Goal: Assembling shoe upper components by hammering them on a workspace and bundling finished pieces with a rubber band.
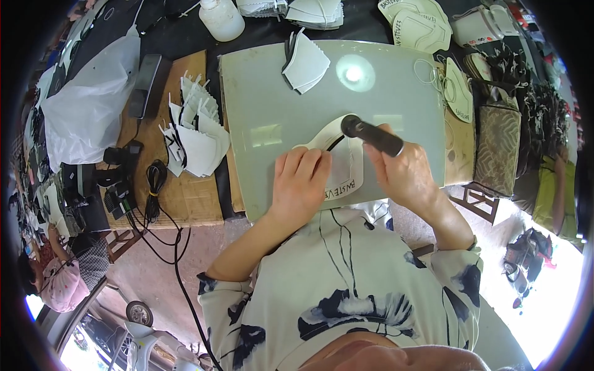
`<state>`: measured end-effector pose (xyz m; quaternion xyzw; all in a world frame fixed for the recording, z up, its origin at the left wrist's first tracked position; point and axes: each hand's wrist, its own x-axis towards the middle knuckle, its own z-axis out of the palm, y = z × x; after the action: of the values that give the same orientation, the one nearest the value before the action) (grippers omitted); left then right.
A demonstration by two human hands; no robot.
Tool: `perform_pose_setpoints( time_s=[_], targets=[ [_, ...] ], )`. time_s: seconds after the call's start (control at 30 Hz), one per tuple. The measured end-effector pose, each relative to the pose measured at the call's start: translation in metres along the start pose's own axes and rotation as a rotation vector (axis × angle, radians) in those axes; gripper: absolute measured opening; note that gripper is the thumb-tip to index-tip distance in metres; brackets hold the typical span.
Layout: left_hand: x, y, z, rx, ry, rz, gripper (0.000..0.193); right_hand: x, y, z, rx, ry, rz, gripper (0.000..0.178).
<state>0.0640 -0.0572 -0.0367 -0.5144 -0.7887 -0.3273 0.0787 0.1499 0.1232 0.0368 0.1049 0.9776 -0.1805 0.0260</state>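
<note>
On the grey work board (pixel 260 99) before me lies a cream pattern template (pixel 338 128) with a curved outline and handwriting along its lower edge. A pale piece with a black strip (pixel 336 144) lies on it. My left hand (pixel 302 179) rests on the template's left side, fingers laid down and pressing on it. My right hand (pixel 405 170) grips a dark hammer (pixel 377 134), whose round face is over the template's upper edge; its handle is mostly hidden by the fingers. Farther up the board sits a small stack of white cut pieces (pixel 307 63) with black edges.
Left of the board, several white pieces (pixel 201 136) are piled on brown cardboard (pixel 192 207), beside a plastic bag (pixel 93 99) and black cables (pixel 154 185). A white bottle (pixel 221 20) stands behind. More templates (pixel 416 25) and a patterned pouch (pixel 497 148) lie right.
</note>
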Motion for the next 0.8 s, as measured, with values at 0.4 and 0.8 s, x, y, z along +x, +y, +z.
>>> perform_pose_setpoints(
  time_s=[0.4, 0.8],
  targets=[
    [-0.008, -0.002, -0.008, -0.110, 0.001, -0.106, 0.030, -0.001, 0.007, 0.021, -0.009, -0.084, 0.062, 0.025],
    [-0.010, 0.000, -0.009, -0.001, -0.058, -0.016, 0.037, -0.003, 0.002, 0.016, 0.021, -0.077, 0.063, 0.017]
  ],
)
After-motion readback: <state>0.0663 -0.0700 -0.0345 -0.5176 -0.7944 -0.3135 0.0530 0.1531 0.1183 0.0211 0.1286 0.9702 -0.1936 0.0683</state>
